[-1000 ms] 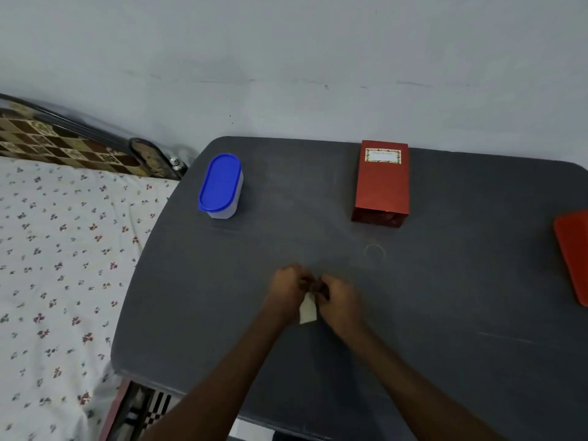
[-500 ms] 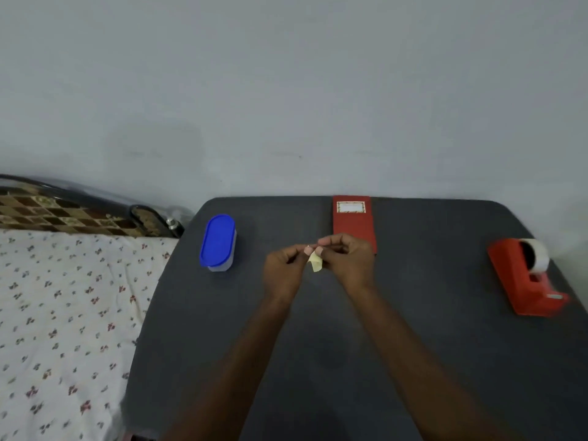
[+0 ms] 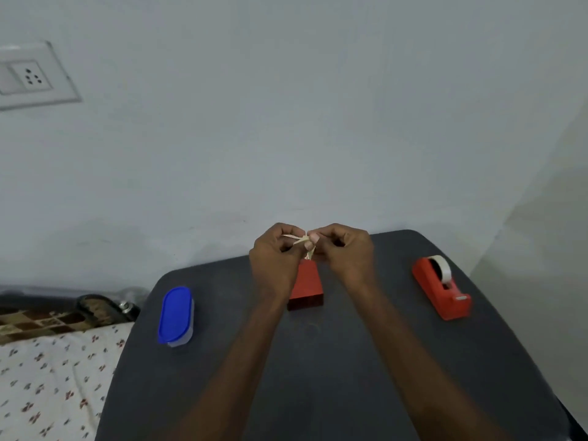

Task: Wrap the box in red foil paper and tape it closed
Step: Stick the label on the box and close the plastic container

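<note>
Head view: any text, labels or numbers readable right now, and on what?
No text is readable.
Red wrapped box: its far end is hidden behind the hands, no label shows.
Red tape dispenser: pale patch near the front, too small and blurred to read.
Blue-lidded container: no markings visible.
Wall socket plate: only pin holes, no lettering.
Crumpled pale tape piece, pinched by left hand and right hand: blank.

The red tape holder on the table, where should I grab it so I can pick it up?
Grab the tape holder round its long flat sides, near the middle, coming down from above with your right hand, since it sits on that side. Probably best to keep clear of the tape roll on top and the low front end, where the tape comes off.
</note>
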Available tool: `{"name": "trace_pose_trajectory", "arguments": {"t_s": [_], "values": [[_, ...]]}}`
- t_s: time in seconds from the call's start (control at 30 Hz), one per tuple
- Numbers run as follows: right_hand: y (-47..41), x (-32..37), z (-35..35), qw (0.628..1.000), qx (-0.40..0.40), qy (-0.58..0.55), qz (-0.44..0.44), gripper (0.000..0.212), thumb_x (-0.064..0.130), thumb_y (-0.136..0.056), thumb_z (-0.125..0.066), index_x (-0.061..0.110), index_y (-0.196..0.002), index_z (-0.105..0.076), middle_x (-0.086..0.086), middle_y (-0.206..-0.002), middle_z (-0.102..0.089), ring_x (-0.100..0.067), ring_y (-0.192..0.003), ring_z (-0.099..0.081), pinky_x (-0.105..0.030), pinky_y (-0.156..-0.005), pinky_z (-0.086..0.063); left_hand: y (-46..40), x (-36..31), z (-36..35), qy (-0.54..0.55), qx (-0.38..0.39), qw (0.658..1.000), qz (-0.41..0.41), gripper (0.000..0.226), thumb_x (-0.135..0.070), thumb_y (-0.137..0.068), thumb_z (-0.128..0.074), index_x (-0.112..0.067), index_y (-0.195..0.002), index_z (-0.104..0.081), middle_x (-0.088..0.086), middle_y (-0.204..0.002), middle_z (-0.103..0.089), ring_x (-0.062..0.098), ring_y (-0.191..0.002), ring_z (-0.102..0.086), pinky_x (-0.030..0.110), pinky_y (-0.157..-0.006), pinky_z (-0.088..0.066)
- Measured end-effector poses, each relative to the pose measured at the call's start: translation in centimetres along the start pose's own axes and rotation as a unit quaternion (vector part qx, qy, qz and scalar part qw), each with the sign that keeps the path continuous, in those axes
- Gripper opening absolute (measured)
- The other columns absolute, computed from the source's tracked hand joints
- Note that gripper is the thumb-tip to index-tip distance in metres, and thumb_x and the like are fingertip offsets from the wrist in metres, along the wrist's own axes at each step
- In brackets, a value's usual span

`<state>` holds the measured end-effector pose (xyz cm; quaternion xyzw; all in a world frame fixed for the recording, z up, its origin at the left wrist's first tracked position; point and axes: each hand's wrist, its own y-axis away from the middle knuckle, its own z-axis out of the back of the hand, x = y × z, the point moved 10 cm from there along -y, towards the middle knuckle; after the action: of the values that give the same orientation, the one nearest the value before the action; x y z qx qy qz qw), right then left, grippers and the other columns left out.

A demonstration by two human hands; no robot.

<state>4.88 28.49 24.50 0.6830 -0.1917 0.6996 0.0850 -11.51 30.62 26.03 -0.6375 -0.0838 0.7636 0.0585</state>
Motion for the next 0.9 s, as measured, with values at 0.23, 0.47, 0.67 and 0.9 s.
{"name": "trace_pose_trajectory", "arguments": {"t_s": [0.23, 0.47, 0.67, 0.9], "values": [[-0.7, 2.4, 4.9, 0.999, 0.025, -0.037, 0.023, 0.004, 0.005, -0.084, -0.077, 0.002, -0.086, -0.074, -0.013, -0.081, -0.075, -0.027, -0.079, -0.076, -0.045, -0.081, -0.061, 0.5, -4.1, -3.8, 0.043, -0.029, 0.999, 0.018, 0.006, -0.010, -0.078, -0.079, -0.014, -0.079, -0.075, -0.001, -0.071, -0.074, 0.012, -0.065, -0.073, 0.027, -0.066, -0.058], [-2.0, 3.3, 11.1, 0.994, -0.015, -0.101, 0.024, 0.008, -0.007, -0.082, -0.074, -0.009, -0.080, -0.067, -0.019, -0.075, -0.073, -0.027, -0.061, -0.072, -0.028, -0.061, -0.058, 2.0, -6.7, -10.4, 0.102, 0.054, 0.993, 0.024, 0.013, -0.009, -0.091, -0.069, -0.013, -0.099, -0.077, 0.002, -0.092, -0.077, 0.015, -0.090, -0.074, 0.032, -0.088, -0.057], [-4.3, 4.9, 18.4, 0.987, 0.091, -0.128, 0.025, 0.016, 0.007, -0.094, -0.067, -0.008, -0.088, -0.065, -0.020, -0.085, -0.073, -0.035, -0.078, -0.074, -0.035, -0.078, -0.062, 3.4, -10.7, -18.1, 0.053, 0.058, 0.997, -0.022, 0.020, -0.013, -0.088, -0.073, -0.019, -0.107, -0.076, 0.000, -0.092, -0.077, 0.010, -0.090, -0.072, 0.011, -0.074, -0.050], [-6.1, 7.6, 30.4, 0.988, 0.108, -0.093, 0.062, 0.014, 0.001, -0.090, -0.070, -0.010, -0.085, -0.063, -0.016, -0.077, -0.072, -0.029, -0.072, -0.075, -0.034, -0.072, -0.062, 7.0, -15.4, -28.4, -0.010, 0.003, 0.999, -0.043, 0.012, -0.021, -0.082, -0.079, -0.019, -0.094, -0.079, -0.006, -0.088, -0.077, 0.009, -0.084, -0.073, 0.021, -0.077, -0.053]]}}
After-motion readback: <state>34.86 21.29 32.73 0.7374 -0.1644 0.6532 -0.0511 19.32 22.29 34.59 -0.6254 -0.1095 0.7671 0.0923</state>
